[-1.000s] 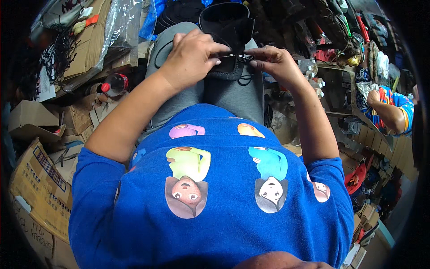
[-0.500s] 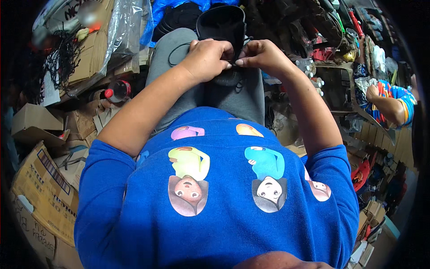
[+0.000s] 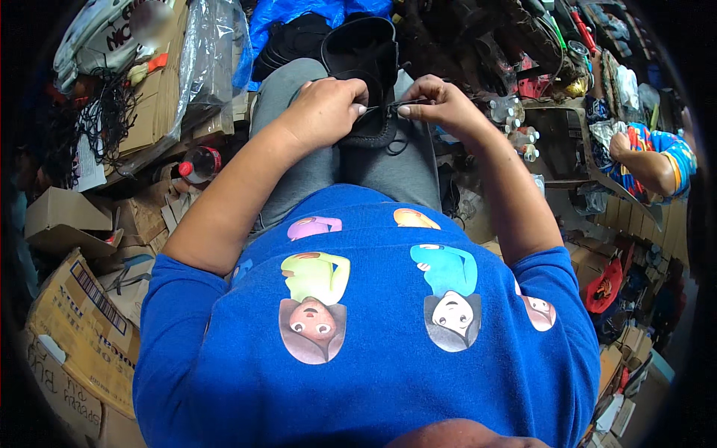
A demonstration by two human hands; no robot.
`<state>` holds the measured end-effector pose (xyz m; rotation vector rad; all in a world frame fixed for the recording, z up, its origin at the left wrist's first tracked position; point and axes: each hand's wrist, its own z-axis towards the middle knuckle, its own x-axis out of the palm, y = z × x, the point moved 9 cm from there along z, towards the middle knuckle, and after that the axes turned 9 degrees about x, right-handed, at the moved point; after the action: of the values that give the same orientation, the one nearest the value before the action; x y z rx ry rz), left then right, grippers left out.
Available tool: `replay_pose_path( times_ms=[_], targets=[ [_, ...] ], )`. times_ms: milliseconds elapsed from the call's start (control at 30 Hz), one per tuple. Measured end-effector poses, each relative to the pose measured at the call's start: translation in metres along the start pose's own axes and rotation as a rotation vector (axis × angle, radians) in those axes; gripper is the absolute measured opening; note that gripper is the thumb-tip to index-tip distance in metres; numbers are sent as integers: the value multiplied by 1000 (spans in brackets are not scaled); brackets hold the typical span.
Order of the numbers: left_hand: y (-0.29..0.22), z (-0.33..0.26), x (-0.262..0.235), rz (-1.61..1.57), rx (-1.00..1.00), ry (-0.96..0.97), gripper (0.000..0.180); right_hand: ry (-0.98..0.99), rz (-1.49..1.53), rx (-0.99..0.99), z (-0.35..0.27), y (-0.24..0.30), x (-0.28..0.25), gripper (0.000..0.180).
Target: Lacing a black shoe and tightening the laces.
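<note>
A black leather-like piece (image 3: pixel 366 140) rests across my thighs, its hollow, cup-shaped end (image 3: pixel 360 41) pointing away from me. A thick stitched edge runs along its near side. My left hand (image 3: pixel 328 110) is closed at its left side, fingertips pinched on a thin thread that runs toward the piece. At its right side my right hand (image 3: pixel 442 106) pinches a thin black cord (image 3: pixel 418 101) between thumb and fingers. A loose loop of cord (image 3: pixel 397 151) hangs on my right thigh. The hands are apart, with the stitched edge between them.
Cardboard boxes (image 3: pixel 82 313) and a bottle with a red cap (image 3: pixel 200 164) lie to the left, near tangled black cords (image 3: pixel 104 123). Several small clear bottles (image 3: pixel 515 127) stand to the right. Farther right, another person's arm (image 3: pixel 642 160) shows beside a chair.
My hands have moved apart, the right one slightly to the right with the cord. More of the stitched edge shows between them. The black piece has shifted a little toward me.
</note>
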<state>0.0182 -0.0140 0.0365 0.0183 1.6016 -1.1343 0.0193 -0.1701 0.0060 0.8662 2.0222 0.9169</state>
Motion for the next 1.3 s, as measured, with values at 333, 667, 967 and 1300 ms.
replay_pose_path(
  times_ms=[333, 667, 967, 1300],
  targets=[
    [5, 5, 15, 8, 41, 109, 17, 285, 249, 137, -65, -18, -12, 13],
    [0, 12, 14, -36, -166, 120, 38, 41, 119, -135, -56, 30, -44, 12],
    [-4, 19, 19, 67, -196, 140, 43, -312, -50, 14, -15, -17, -80, 14],
    [-2, 17, 18, 37, -187, 117, 41, -141, 252, -25, -30, -23, 0, 26]
  ],
)
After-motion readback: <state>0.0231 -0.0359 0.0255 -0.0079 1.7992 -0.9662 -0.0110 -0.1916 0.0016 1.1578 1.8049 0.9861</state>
